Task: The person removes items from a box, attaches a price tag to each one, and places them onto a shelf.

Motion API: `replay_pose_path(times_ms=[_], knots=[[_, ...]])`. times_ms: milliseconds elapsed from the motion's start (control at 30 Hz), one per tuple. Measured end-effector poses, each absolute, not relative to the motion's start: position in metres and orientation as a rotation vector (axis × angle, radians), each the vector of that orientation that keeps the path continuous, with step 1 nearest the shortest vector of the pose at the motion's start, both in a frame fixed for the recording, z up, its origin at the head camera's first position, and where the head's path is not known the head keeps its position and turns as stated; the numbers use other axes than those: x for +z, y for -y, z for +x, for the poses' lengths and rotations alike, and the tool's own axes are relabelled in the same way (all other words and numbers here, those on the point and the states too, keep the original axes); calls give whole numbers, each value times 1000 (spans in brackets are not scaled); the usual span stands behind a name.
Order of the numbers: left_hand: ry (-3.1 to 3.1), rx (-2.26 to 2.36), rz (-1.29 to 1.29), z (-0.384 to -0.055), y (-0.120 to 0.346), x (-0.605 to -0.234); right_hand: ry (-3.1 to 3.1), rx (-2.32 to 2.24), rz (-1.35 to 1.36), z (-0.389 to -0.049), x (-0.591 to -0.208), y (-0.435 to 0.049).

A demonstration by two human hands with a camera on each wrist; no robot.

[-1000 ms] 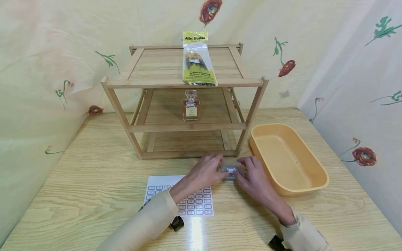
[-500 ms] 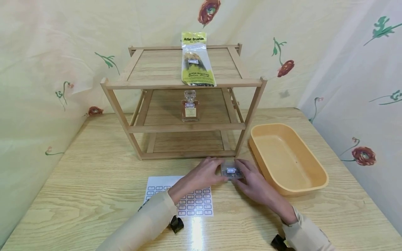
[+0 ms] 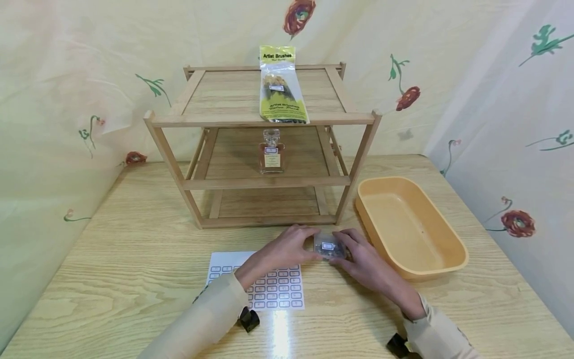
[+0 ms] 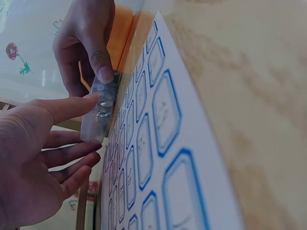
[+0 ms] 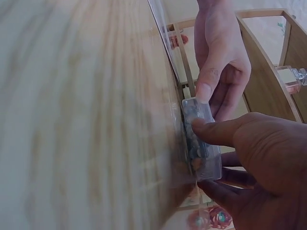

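A small clear plastic box (image 3: 330, 253) with small silvery pieces inside lies flat on the table in front of the rack. A blue-edged label is stuck on its top. My left hand (image 3: 287, 247) holds the box's left end between thumb and fingers. From the other side, my right hand (image 3: 365, 259) grips the right end, thumb at the near side and fingers at the far side. In the right wrist view the clear box (image 5: 207, 165) stands between both thumbs and fingertips. A sheet of label stickers (image 3: 283, 289) lies partly beneath my left forearm.
Behind the hands stands a three-tier wooden rack (image 3: 264, 183). It bears a pack of artist brushes (image 3: 282, 99) on top and a perfume bottle (image 3: 271, 157) on the middle shelf. An orange plastic basin (image 3: 408, 229) sits close beside my right hand.
The box has shifted slightly left and towards me with both hands. My right fingers have drawn back from its top to its right end, so the label shows more fully.
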State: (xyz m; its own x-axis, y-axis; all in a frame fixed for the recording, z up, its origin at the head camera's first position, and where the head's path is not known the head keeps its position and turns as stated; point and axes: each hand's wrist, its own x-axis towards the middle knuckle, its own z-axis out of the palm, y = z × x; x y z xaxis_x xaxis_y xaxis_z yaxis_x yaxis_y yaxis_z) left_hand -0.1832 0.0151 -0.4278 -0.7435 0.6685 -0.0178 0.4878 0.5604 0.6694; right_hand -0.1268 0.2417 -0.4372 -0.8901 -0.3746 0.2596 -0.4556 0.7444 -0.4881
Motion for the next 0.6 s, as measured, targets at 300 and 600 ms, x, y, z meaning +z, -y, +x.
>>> replay_pose_path(times_ms=[300,600], knots=[[-2473,1053,988,-184,-5,-422,2748,821,709,-127,-436,-240],[-2448,1102,966,-183,10,-413,2694,798,775,-130,-431,-235]])
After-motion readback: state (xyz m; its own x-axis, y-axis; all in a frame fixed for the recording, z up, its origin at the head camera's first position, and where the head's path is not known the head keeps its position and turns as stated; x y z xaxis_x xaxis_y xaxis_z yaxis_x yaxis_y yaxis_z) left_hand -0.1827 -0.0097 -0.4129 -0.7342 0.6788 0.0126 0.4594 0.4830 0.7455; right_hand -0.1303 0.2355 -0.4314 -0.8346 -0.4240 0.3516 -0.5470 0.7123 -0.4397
